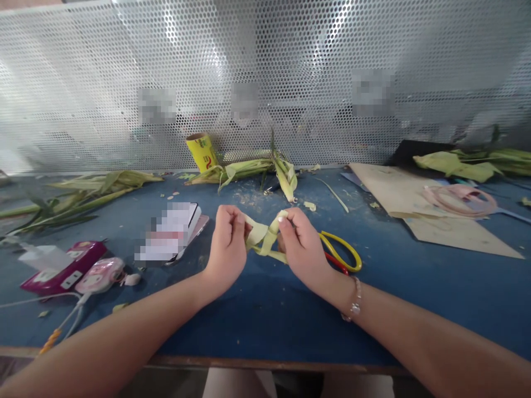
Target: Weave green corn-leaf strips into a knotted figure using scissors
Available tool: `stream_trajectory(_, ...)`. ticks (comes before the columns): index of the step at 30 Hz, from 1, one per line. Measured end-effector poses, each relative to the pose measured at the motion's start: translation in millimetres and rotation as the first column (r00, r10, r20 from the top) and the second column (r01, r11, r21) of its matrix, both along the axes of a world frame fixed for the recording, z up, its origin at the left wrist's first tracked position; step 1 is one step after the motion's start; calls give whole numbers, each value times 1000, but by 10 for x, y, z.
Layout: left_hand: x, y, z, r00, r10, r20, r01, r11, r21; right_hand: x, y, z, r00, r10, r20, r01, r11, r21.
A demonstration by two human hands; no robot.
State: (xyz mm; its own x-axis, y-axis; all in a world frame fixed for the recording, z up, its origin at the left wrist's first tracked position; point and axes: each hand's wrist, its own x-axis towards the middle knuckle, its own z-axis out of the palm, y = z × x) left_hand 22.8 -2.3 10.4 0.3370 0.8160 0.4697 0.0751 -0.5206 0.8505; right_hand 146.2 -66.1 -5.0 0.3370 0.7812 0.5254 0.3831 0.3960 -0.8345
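Note:
Pale green strips of corn husk [265, 237] are stretched between my two hands above the blue table, crossing over each other in the middle. My left hand [229, 237] pinches the left end between thumb and curled fingers. On the other side my right hand [305, 243], with a beaded bracelet at the wrist, grips the right end, a strip bent up at its thumb tip. Partly behind the right hand lie scissors [346, 251] with yellow and red handles; their blades are hidden.
A phone [176, 232] lies left of my hands, near a purple power strip [74, 268] and a pink charger [100, 275] with cables. Corn husks [249, 168] and a yellow tube [202, 152] stand along the perforated metal screen [265, 66]. Brown paper [415, 202] lies right.

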Motion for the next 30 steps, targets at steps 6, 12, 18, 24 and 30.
stream_trajectory(6,23,127,-1,1000,9,-24,-8,999,43,48,61,-52,996,-2,-91,4,1000,11)
stream_trajectory(12,36,212,-74,987,-18,-159,27,998,53,117,137,-28,977,-47,-209,44,999,-18)
stream_trajectory(18,67,101,-68,976,-96,-197,86,995,-55,225,235,-58,951,-43,-306,35,999,-29)
stream_trajectory(24,30,137,-121,974,-123,-188,123,992,-11,321,311,-115,881,-51,-471,41,999,-33)
stream_trajectory(30,18,265,-116,995,-53,-87,50,998,-29,307,253,-89,904,-10,-426,-8,999,-41)
